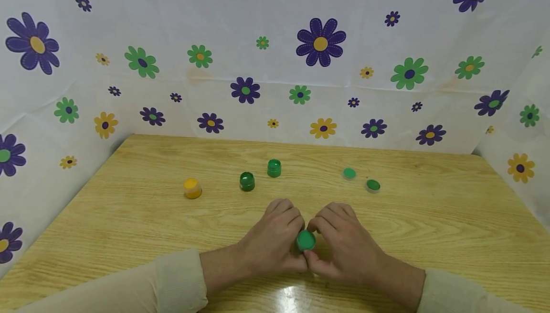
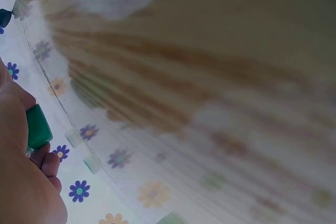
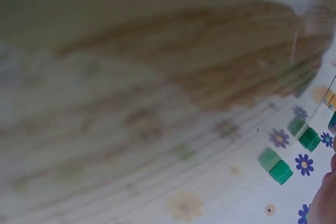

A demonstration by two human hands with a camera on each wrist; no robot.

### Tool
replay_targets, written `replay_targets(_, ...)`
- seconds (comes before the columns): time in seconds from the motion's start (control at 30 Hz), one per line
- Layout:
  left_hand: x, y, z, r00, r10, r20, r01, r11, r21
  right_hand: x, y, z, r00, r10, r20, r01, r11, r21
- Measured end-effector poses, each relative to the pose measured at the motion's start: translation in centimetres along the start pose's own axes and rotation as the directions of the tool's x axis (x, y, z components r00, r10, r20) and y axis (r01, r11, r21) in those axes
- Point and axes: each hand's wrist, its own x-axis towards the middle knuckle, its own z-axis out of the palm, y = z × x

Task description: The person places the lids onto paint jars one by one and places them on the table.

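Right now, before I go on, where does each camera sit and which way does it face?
Head: on the head, facing forward and down at the table and flowered cloth; both sleeves, left hand and right hand show.
Left wrist: on that wrist, tilted, facing the cloth; part of the left hand shows with the green pot.
Right wrist: on that wrist, tilted, facing two green jars; part of the right hand shows.
Shared: head and left wrist both show the green pot.

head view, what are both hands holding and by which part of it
A small green jar: the left hand grips its side, the right hand pinches it around the top edge.
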Motion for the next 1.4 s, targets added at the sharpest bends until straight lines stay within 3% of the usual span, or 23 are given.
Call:
replay_targets(0.13, 0.2, 0.1, -0.2, 1.0, 0.003, 0.025, -0.003, 1.0, 0.006, 0.0, 0.0, -0.2, 1.0, 0.002, 0.006, -0.002, 1.0, 0.005)
replay_targets(0.37, 0.1, 0.6, -0.6, 0.982, -0.013, 0.189, 0.012, 1.0, 0.006, 0.0, -0.3, -0.3, 0.998, -0.011, 0.063, 0.008, 0.999, 0.047)
replay_targets(0.67, -0.9, 0.1, -1.4, 0.959, -0.054, 0.277, 0.052, 0.999, 0.013, 0.0, -0.8, -1.1, 0.972, 0.124, 0.199, -0.142, 0.987, 0.076)
replay_targets(0.83, -2.6, -0.9, -2.0, 0.959, -0.105, 0.264, 0.105, 0.994, 0.013, -0.4, -0.4, -1.6, 0.942, 0.221, 0.251, -0.237, 0.971, 0.036)
replay_targets(1.1, -5.1, -3.0, -3.4, 0.94, -0.222, 0.26, 0.226, 0.974, 0.017, -1.2, 1.4, -2.3, 0.89, 0.374, 0.26, -0.382, 0.924, -0.023)
replay_targets(1.4, -8.7, -5.9, -5.9, 0.895, -0.379, 0.235, 0.374, 0.925, 0.069, -2.3, 4.2, -3.7, 0.836, 0.507, 0.208, -0.505, 0.861, -0.069)
